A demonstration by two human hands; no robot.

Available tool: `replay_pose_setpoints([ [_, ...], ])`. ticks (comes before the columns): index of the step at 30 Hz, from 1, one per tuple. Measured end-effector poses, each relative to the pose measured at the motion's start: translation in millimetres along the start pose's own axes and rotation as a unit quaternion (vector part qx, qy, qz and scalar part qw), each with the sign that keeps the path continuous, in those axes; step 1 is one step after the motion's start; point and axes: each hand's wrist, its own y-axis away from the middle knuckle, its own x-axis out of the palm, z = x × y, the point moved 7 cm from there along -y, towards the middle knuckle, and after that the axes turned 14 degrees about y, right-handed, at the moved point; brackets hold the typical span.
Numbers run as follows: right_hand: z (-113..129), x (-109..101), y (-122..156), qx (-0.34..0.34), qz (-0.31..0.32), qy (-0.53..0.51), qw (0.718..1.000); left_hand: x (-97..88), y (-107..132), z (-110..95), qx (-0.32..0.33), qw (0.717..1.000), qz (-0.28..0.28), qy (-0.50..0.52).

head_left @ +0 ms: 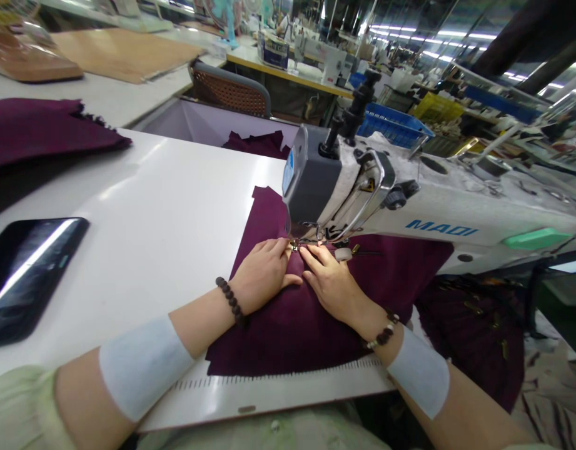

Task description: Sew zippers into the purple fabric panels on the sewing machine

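Observation:
A maroon fabric piece (278, 337) lies flat on the white sewing table, running under the needle area of a white and grey sewing machine (311, 181). My left hand (264, 272) rests on the cloth left of the presser foot (295, 245), fingers stretched out and thumb apart. On the other side, my right hand (334, 281) presses the cloth with spread fingertips just in front of the foot. A small brass-coloured zipper pull (356, 249) sits on a dark zipper line right of that hand. The needle tip is too small to make out.
A black phone (29, 275) lies at the left, below a stack of maroon cloth (48, 134). More maroon pieces with zipper pulls (475, 331) hang at the right. A blue basket (393, 125) and a brown chair (231, 90) stand behind the machine.

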Motion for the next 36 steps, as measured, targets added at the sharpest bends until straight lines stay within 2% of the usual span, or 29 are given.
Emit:
replay_pose_setpoints([
  [24,-4.8,2.3,-4.1,-0.009,-0.025,-0.050,0.998,0.6,-3.2,3.9,-0.008,1.000,0.017,0.022],
  [27,-7.5,-2.3,-6.0,-0.009,-0.017,-0.080,0.997,-2.8,0.8,5.7,-0.008,0.997,0.044,0.066],
  [31,-13.1,-21.1,2.9,-0.021,-0.022,-0.138,0.990,0.3,22.7,-0.6,0.050,0.983,0.131,0.115],
  [32,-15.5,-26.2,8.1,-0.025,-0.031,-0.144,0.989,2.1,26.2,1.3,0.058,0.982,0.145,0.108],
  [34,-22.6,-34.6,20.5,-0.032,-0.063,-0.129,0.989,-0.1,21.4,20.0,0.026,0.990,0.122,0.066],
  [35,-27.4,-38.8,27.1,-0.030,-0.094,-0.112,0.989,-5.0,13.5,36.5,-0.011,0.995,0.096,0.036],
  [36,-31.9,-41.7,33.6,-0.027,-0.123,-0.095,0.988,-14.7,3.9,58.5,-0.075,0.996,0.052,0.001],
])
